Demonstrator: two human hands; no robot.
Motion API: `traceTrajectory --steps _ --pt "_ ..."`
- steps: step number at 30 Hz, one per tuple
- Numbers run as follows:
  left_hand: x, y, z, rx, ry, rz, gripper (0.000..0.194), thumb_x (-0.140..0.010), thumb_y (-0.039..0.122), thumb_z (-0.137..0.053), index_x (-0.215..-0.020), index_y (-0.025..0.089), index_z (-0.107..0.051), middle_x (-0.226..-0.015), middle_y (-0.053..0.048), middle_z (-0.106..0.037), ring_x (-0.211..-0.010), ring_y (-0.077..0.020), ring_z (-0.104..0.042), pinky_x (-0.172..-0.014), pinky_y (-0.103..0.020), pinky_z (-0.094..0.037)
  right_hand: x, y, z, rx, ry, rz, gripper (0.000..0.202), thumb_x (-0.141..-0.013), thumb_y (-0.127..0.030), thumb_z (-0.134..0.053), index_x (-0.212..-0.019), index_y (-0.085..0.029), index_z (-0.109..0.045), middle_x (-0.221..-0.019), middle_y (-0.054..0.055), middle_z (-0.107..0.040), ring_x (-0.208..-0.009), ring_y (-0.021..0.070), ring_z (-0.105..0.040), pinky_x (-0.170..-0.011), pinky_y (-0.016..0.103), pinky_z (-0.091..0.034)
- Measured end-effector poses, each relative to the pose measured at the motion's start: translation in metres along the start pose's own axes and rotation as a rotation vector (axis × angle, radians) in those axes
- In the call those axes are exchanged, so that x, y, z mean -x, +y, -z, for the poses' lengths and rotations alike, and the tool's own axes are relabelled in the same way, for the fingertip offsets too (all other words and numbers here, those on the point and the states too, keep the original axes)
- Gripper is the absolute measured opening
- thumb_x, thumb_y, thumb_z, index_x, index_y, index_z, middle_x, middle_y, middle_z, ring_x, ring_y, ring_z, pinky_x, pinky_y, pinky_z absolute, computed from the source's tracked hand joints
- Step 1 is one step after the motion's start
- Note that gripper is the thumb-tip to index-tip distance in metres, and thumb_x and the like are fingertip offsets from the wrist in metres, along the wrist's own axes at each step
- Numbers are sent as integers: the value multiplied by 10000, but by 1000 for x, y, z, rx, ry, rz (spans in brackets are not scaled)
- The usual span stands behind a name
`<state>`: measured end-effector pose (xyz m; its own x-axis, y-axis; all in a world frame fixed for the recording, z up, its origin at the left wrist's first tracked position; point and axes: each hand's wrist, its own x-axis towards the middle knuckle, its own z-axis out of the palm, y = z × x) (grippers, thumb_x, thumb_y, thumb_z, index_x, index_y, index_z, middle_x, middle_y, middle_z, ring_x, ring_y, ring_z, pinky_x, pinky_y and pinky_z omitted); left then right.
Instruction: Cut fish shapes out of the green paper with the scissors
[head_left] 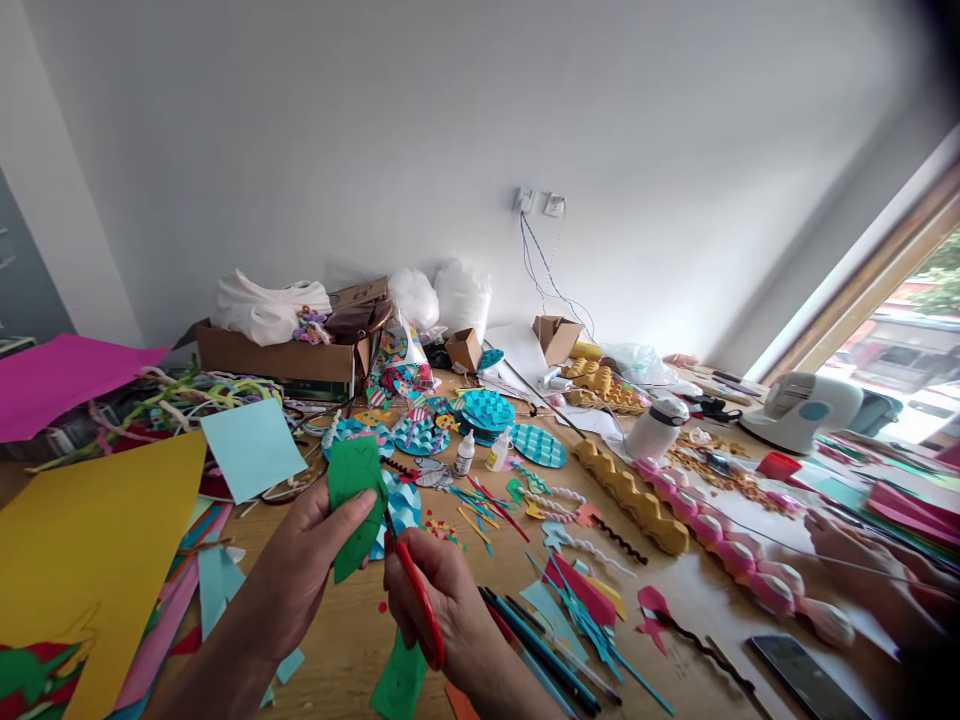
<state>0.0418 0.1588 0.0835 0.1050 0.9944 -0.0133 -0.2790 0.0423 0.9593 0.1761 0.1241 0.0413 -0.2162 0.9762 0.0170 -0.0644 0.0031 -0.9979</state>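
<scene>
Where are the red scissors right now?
In the head view, the red scissors are in the right hand, below and slightly left of the picture's middle, beside the green paper in the left hand.

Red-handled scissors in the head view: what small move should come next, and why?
Probably a small snip at the right edge of the green paper: the left hand holds it up, thumb on its face, and the right hand grips the red-handled scissors with the blades at that edge. Whether the blades stand open is hard to tell.
</scene>
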Motion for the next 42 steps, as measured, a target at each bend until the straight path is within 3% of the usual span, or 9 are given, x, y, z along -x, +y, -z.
traceTrajectory --steps 4,10,20,29,37,42 --pt "-1 0 0 35 41 -22 237 -633 361 -795 -740 194 -666 -624 61 -643 -605 -129 -544 -559 -203 -457 0 -1 0 17 1 -7 463 -845 -586 -572 -627 -198 -442 -463 -80 -401 -385 50 -351 -372 162 -274" --pt "0 2 -3 -6 35 -29 213 -612 348 -790 -689 185 -676 -605 44 -646 -588 -131 -527 -556 -214 -457 1 -8 -1 22 1 -4 469 -839 -589 -565 -615 -196 -440 -443 -80 -409 -391 53 -356 -439 182 -338" --pt "-2 -2 3 -10 -23 -24 174 -639 325 -794 -717 198 -706 -600 47 -636 -641 -148 -551 -611 -220 -474 2 -10 2 18 -31 26 598 -771 -769 -535 -624 -199 -430 -489 -75 -393 -405 53 -348 -412 185 -291" --pt "-3 3 5 -43 -35 42 186 -632 358 -768 -695 197 -700 -626 25 -643 -622 -162 -549 -603 -255 -477 1 -5 3 34 -31 42 544 -828 -683 -553 -605 -201 -431 -460 -77 -380 -390 56 -338 -385 186 -262" --pt "-6 -2 10 -73 -29 -26 172 -687 370 -741 -695 210 -680 -597 45 -585 -584 -136 -491 -554 -225 -437 2 -5 3 59 -30 58 451 -876 -530 -555 -595 -201 -425 -449 -83 -383 -387 53 -346 -423 188 -295" --pt "-7 -2 12 -105 -55 -28 184 -688 372 -740 -656 205 -669 -597 34 -580 -590 -142 -488 -558 -233 -431 0 -10 2 78 -37 42 436 -866 -524 -538 -590 -204 -428 -439 -81 -391 -393 57 -347 -453 198 -322"
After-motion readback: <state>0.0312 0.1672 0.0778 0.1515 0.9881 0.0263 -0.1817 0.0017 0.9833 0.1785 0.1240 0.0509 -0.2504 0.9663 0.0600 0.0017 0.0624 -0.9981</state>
